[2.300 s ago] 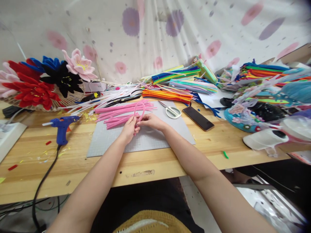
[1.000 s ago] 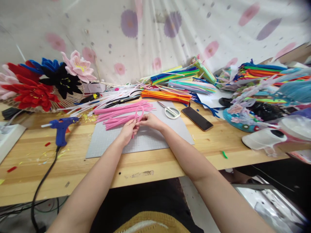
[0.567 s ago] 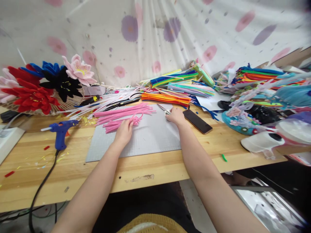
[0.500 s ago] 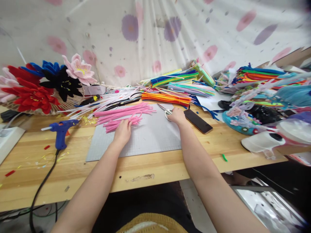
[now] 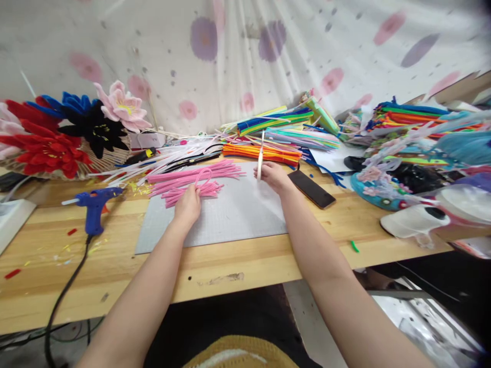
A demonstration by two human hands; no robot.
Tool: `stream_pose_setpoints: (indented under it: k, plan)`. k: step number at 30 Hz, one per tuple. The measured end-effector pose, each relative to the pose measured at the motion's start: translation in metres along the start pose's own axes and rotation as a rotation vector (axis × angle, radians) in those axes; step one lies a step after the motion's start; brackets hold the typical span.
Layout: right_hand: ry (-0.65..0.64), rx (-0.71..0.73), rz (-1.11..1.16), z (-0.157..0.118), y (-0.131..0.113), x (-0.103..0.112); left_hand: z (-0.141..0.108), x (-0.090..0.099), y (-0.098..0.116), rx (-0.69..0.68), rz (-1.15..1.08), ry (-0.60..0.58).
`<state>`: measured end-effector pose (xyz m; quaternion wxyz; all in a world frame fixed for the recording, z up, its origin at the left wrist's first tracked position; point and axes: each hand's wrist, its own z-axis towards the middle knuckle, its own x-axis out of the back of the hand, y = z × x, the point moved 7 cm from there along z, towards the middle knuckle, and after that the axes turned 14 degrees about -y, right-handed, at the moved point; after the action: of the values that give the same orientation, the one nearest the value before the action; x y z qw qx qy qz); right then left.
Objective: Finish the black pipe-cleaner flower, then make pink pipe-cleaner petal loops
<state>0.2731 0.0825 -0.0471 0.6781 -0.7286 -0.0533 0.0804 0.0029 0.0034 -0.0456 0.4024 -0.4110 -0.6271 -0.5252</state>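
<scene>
My left hand (image 5: 187, 205) pinches a pink pipe cleaner bent into a loop (image 5: 203, 176), just over the left part of the grey cutting mat (image 5: 233, 214). Behind it lie pink pipe cleaners (image 5: 174, 176) in a long bundle, with a shorter bunch (image 5: 169, 196) in front. Above the mat's right side, my right hand (image 5: 271, 176) holds scissors (image 5: 260, 163) by their white handles, blades upright and seen edge-on. How far its fingers sit inside the handles is hidden.
A black phone (image 5: 312, 188) lies right of the mat. On the left is a blue glue gun (image 5: 94, 207) with its cord. Fabric flowers (image 5: 49, 148) stand behind it. Colourful pipe cleaner bundles (image 5: 264, 152) line the back; a white bottle (image 5: 412, 221) lies right.
The scissors have come up off the mat in my right hand and turned upright. My left hand has shifted slightly left with the pink loop.
</scene>
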Motion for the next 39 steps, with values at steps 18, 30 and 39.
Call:
stream_pose_setpoints:
  k: [18,30,39]
  plan:
    - [-1.135,-0.331,0.689,-0.041,0.029,-0.134,0.005,0.0,-0.01,0.141,-0.017,0.031]
    - [-1.028,-0.275,0.777,-0.037,0.023,-0.135,-0.007,-0.018,0.038,-0.05,0.048,-0.095]
    - [-0.966,-0.277,0.824,-0.035,0.023,-0.132,-0.005,-0.019,0.035,-0.053,0.033,-0.048]
